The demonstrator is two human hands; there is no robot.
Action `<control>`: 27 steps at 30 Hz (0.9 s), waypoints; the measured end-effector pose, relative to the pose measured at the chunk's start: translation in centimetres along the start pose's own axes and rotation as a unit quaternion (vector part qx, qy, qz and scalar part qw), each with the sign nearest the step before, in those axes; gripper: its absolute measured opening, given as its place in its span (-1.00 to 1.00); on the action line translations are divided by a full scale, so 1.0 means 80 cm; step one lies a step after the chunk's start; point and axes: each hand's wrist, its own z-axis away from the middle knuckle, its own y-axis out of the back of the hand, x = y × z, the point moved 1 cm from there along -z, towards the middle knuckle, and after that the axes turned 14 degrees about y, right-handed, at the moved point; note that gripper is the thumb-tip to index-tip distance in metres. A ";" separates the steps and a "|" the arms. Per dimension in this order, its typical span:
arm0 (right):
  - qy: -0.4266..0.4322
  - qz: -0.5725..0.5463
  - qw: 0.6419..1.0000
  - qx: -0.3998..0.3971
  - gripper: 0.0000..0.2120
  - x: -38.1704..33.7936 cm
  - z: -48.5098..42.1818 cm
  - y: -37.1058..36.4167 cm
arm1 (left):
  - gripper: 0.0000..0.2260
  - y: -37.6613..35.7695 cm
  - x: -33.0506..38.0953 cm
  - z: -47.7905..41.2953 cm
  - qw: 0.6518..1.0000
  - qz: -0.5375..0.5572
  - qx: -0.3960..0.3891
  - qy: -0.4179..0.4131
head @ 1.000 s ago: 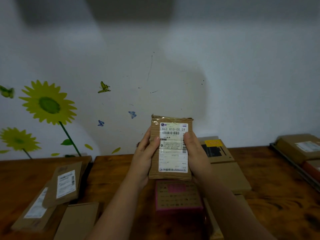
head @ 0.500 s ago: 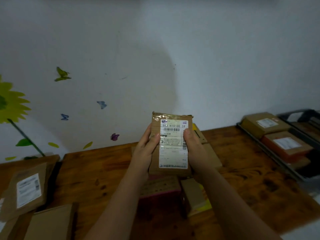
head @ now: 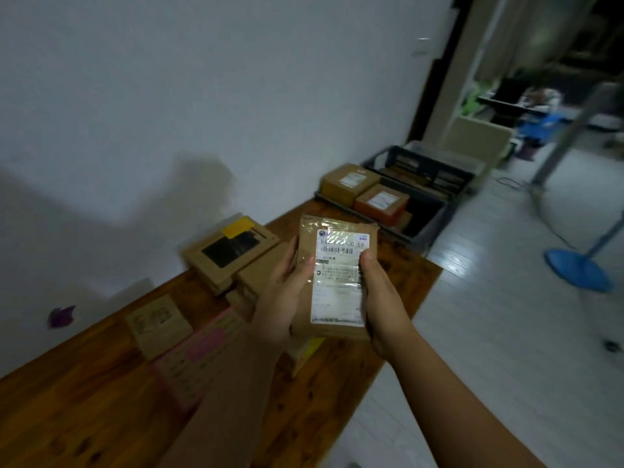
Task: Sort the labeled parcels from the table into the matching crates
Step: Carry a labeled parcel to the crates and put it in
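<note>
Nearest, two bare forearms reaching forward over a wooden table (head: 84, 410). Between them, a flat brown parcel (head: 305, 265), lifted clear of the table and held upright, white label (head: 339, 288) facing the camera. Left hand (head: 280, 298) clasping the left edge, thumb across the front. Right hand (head: 383, 298) clasping the right edge, thumb on the label. Both wrapped round the one parcel, one on each side.

Shiny tape glaring over the label's top line, leaving the code only half legible, ending in 59.

Lower left on the table, more parcels: a pink-edged one (head: 202, 349), a small tan one (head: 158, 319), then a windowed box (head: 229, 255) with a yellow tag.

Past the table's far end, a dark crate (head: 435, 221) holding a tan box (head: 349, 180) and an orange box (head: 381, 201), both labelled. Behind it, a second dark crate (head: 439, 165), contents unclear.

Likely step: reading the label before carrying the parcel across. To do it well, tilt the parcel out of the glare, slide the right thumb off the print and read the whole code before moving. No crate markings visible from here — check them on arrival, then lower the parcel in rather than dropping it.
</note>
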 end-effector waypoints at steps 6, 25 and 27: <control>0.018 0.055 0.993 0.107 -0.31 -0.013 0.012 0.088 | -0.55 -0.085 -0.021 -0.038 0.996 -0.048 -0.066 0.036; 0.019 0.087 0.972 0.217 -0.54 -0.030 -0.133 0.477 | -0.65 -0.458 -0.060 -0.231 0.982 -0.082 -0.165 0.031; 0.011 0.097 0.972 0.214 -0.52 -0.026 -0.152 0.508 | -0.64 -0.485 -0.066 -0.257 0.981 -0.077 -0.173 0.029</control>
